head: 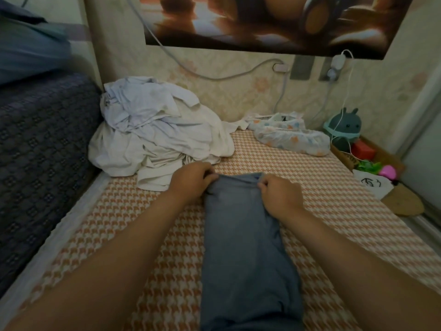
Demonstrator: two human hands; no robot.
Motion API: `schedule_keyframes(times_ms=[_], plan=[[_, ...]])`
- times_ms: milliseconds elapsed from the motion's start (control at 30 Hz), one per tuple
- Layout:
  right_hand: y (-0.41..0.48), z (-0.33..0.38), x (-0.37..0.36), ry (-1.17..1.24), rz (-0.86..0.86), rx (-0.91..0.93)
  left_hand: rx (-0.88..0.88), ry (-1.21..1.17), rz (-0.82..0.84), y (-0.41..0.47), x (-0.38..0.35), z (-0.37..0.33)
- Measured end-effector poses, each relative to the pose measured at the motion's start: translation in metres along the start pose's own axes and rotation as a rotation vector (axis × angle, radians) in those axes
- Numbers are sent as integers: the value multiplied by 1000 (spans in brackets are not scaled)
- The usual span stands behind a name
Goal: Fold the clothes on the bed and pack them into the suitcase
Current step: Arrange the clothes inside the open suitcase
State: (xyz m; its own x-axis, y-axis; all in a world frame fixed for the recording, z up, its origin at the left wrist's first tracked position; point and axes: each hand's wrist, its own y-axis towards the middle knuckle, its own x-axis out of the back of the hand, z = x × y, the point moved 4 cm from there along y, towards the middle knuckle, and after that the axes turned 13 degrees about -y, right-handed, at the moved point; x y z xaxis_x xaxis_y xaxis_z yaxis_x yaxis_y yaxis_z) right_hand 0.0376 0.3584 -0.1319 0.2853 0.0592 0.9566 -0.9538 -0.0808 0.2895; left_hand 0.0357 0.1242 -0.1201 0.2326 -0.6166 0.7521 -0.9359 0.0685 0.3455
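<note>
Where it lies lengthwise on the orange houndstooth bed [334, 223], blue-grey garment [245, 259] running from the near edge away, left hand [193, 180] pinching its far left corner, right hand [281, 197] pinching its far right corner, crumpled white clothes pile [155, 134] just beyond

- There is just one camera, worn on the person's head.
- It looks forward and down along the bed [322, 211], toward the wall [238, 91] at the far edge.
- It is close. Both bare arms reach in from the bottom corners. The left hand [191, 180] and right hand [281, 197] sit near the middle, each pinching the far end of the blue cloth [245, 247].
- The view is wide, so the bed's left and right edges both show.
- The top of the view cuts off a picture [262, 20] on the wall.
</note>
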Motion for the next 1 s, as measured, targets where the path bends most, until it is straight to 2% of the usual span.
schedule_keyframes(times_ms=[133, 233, 300, 367, 467, 500, 567, 633, 700, 800, 900, 1000], plan=[[-2, 2, -16, -31, 75, 20, -1, 130, -107, 3, -11, -2], [-1, 5, -18, -43, 61, 18, -146, 48, -194, -4, -12, -23], [-1, 7, -12, -68, 29, 26, -188, -5, -121, -12, -19, -41], [-2, 8, -6, -77, -64, 62, -164, 54, 14, -28, -37, -46], [-11, 17, 6, -14, -190, 261, -111, 206, 205, -57, -57, -29], [-16, 22, 10, 20, -169, 359, -77, 204, 265, -63, -57, -21], [-31, 30, 8, 14, 29, 512, 4, 189, 388, -72, -51, -9], [-46, 26, -1, -137, 275, 536, 55, 217, 479, -80, -39, -4], [-57, 17, -3, -235, 414, 488, 77, 258, 547, -90, -28, -5], [-66, 9, 11, -267, 402, 466, -44, 337, 469, -95, -14, -27], [-77, 21, 31, -134, 321, 507, -161, 212, 341, -107, -12, -67], [-103, 35, 38, 14, 394, 517, -174, 228, 422, -143, -24, -76]])
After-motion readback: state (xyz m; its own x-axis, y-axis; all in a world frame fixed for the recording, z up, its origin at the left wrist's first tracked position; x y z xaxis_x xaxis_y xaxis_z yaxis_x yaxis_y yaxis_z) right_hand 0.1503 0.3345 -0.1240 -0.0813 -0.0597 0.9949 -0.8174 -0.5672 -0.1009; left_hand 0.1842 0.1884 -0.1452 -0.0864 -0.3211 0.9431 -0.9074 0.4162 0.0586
